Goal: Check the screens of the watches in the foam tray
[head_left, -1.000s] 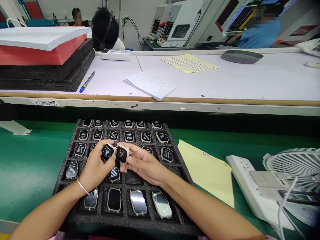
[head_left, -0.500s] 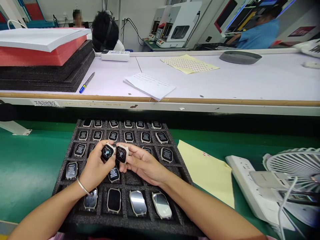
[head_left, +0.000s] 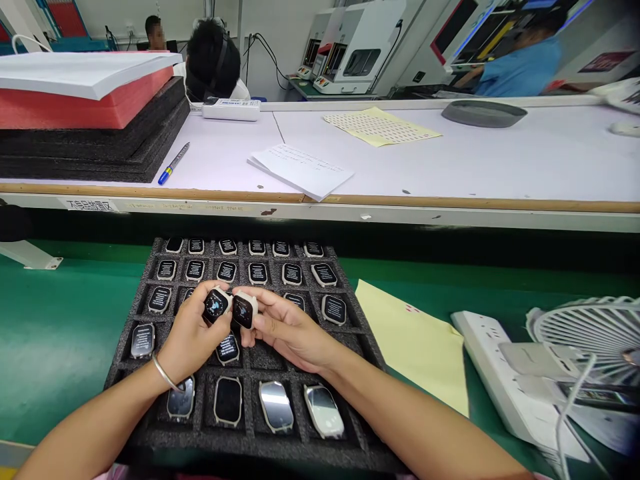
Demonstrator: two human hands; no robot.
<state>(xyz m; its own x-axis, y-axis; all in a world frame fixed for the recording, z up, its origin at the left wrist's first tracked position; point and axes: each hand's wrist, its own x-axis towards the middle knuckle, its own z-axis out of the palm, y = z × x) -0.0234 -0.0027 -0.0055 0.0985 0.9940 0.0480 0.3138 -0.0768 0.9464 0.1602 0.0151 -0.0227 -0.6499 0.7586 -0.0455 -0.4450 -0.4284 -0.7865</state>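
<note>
In the head view, my left hand (head_left: 193, 333) grips a smartwatch case (head_left: 215, 305) whose screen shows a lit dial. My right hand (head_left: 287, 330) pinches a second smartwatch case (head_left: 245, 311), also with a lit picture on its dark screen. The two are held side by side, close together, both strapless and light-framed. Under my hands lies a black foam tray (head_left: 267, 357) with square pockets. Many pockets hold similar watches, such as one with a dark screen (head_left: 228, 401) and one showing lines of text (head_left: 333, 309). My forearms and hands hide some pockets.
Right of the tray lie a yellow sheet (head_left: 415, 347), a white power strip (head_left: 493, 373) and a white fan (head_left: 595, 333). On the raised shelf (head_left: 450, 167) are papers (head_left: 303, 170), a pen (head_left: 174, 164) and a foam stack (head_left: 90, 147). Other people sit beyond it.
Both hands keep their hold on the two watches, almost still. The view has shifted very slightly.
</note>
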